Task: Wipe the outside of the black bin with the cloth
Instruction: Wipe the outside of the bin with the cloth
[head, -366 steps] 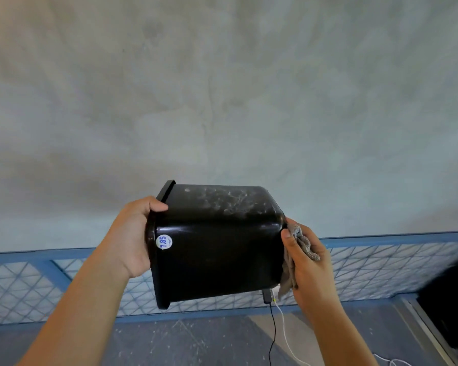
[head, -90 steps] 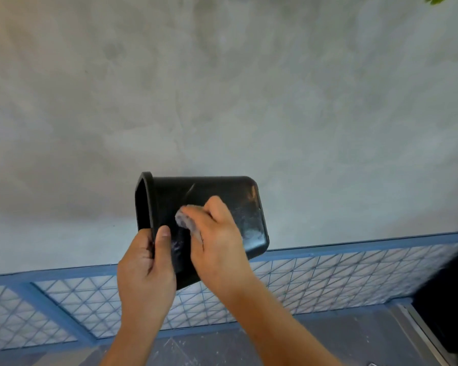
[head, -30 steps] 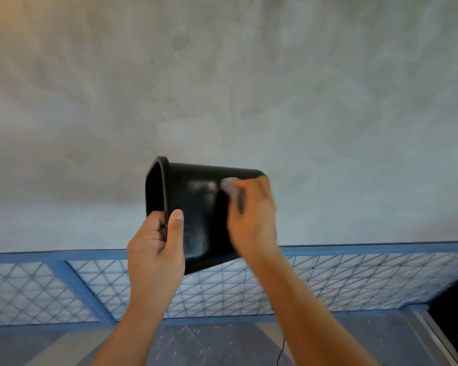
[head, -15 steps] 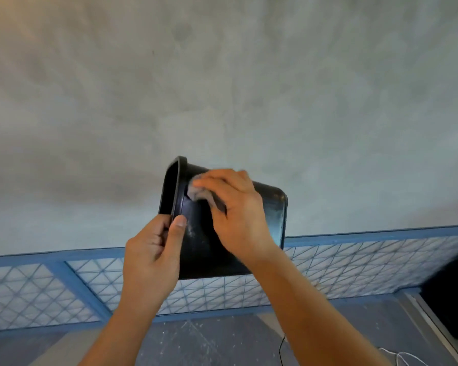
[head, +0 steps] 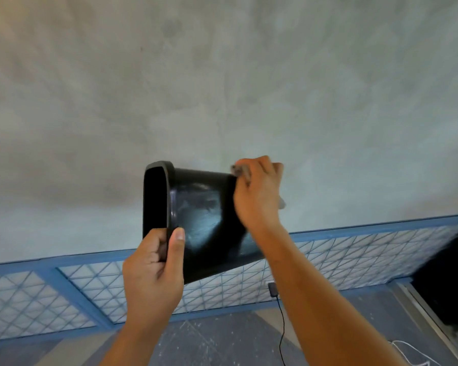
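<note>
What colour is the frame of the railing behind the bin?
The railing frame is blue, around pale criss-cross mesh. The head view shows it.

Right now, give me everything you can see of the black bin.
The black bin looks like glossy plastic, rounded-rectangular with a thick rolled rim. It is held in the air on its side, mouth facing left, base end to the right. Pale smears or glare show on the near wall. The left hand grips the rim's lower corner, thumb on the outer wall. The right hand holds the grey cloth at the upper edge near the base.
</note>
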{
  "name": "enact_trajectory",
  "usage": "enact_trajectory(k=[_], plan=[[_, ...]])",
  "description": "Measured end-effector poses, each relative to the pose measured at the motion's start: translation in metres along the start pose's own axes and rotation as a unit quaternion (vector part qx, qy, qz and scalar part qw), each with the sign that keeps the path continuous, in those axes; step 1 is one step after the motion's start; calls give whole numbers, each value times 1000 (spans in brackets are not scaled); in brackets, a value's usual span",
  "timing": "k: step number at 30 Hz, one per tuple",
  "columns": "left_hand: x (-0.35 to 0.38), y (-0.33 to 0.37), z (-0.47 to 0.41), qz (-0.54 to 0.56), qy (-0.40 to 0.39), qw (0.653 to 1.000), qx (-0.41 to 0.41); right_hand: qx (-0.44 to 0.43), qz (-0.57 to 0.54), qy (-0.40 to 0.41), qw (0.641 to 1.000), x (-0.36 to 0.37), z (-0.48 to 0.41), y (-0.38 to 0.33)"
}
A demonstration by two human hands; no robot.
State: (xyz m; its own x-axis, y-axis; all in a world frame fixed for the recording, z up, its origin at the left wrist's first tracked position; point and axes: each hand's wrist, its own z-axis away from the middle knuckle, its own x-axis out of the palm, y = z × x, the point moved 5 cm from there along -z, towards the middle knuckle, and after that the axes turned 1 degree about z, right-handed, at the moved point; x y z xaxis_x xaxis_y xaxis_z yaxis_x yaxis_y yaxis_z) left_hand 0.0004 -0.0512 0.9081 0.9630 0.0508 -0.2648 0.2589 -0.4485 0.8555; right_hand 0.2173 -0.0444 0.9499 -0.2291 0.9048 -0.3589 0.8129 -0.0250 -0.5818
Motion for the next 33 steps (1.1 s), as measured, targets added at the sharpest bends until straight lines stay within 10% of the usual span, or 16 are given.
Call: enact_trajectory(k=[6, 11, 18, 23, 33], plan=[[9, -6, -13, 14, 7, 999, -34, -124, -49, -115, 984, 22, 15, -61], [-9, -7, -19, 6, 22, 999, -36, 53, 4, -96, 994, 1, -6, 32], [5, -10, -30, -4, 33, 998, -46, -147, 0, -203, 968, 39, 35, -47], [-17, -23, -36, 25, 58, 996, -65, -22, 25, -160, 987, 11, 16, 30], [-7, -27, -46, 66, 80, 987, -120, -173, -28, -225, 958, 26, 131, -61]])
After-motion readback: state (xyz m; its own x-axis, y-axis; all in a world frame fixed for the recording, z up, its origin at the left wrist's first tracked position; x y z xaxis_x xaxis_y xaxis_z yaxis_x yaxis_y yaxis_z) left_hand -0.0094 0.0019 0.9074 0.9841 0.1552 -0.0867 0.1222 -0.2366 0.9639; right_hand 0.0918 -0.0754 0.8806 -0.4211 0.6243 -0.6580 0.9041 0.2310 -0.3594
